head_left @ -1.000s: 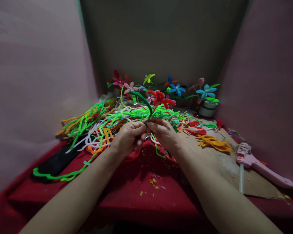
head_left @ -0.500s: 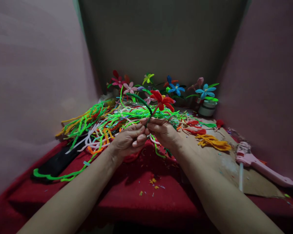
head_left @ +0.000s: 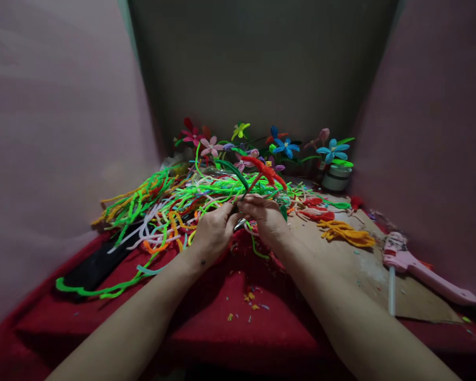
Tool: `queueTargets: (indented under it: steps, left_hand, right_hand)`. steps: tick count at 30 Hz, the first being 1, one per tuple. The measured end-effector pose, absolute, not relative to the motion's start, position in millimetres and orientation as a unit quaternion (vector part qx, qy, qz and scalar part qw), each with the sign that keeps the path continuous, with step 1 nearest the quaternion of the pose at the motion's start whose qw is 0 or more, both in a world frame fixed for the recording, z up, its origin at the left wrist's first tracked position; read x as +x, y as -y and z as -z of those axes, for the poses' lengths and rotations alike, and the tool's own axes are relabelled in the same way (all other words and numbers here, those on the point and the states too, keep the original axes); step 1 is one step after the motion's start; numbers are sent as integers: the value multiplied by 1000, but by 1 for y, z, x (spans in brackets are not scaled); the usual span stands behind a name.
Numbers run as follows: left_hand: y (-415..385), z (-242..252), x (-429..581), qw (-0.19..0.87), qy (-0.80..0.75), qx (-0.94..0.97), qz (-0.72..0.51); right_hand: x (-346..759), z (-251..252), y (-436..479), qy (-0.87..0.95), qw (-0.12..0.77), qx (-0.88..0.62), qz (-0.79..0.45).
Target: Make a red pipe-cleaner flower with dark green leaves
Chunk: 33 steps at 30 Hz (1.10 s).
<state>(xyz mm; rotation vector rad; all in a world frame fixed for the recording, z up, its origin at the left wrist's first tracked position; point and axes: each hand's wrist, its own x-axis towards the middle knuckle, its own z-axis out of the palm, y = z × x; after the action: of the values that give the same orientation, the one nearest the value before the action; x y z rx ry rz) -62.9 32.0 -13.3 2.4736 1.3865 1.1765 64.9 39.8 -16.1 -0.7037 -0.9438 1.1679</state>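
Between my two hands is a red pipe-cleaner flower [head_left: 266,172] on a stem, with a dark green pipe-cleaner leaf [head_left: 235,170] curving up to its left. My left hand [head_left: 214,230] is closed on the lower stem, its back turned up and the fingertips mostly hidden. My right hand [head_left: 266,217] pinches the stem just under the flower, fingers pressed together. Both hands meet above the red cloth, in front of a heap of green pipe cleaners [head_left: 222,185].
Finished pipe-cleaner flowers, including a blue one [head_left: 286,147], stand along the back by a jar [head_left: 337,177]. At right, a pink glue gun [head_left: 410,259] and a yellow-orange bundle [head_left: 347,233] lie on cardboard [head_left: 341,275]. Scraps dot the red cloth [head_left: 238,328].
The flower has tipped, so its red petals now show edge-on. My left hand has rolled over, from fingers showing to its back showing, and still meets the right hand at the stem.
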Motion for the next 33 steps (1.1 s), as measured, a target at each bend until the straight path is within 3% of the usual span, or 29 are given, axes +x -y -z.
queueTargets:
  steps: [6,10,13,20,28,33]
  left_hand:
    - [-34,16,-65,5,-414,803,-430]
    - [-33,15,-64,50,-406,793,-452]
    - [-32,11,-63,149,-422,759,-472]
    - [-34,1,-64,496,-384,613,-479]
    - [-40,4,-68,678,-288,520,-432]
    - [-41,3,-73,739,-225,496,-396]
  right_hand:
    - [62,14,-37,412,645,-357,-535]
    - [60,11,-33,410,649,-355,-534]
    - [61,11,-32,443,642,-352,-518]
    - [66,12,-31,509,614,-317,-513]
    - [66,21,-40,462,638,-315,-529]
    - [68,16,-39,492,612,-263,-561]
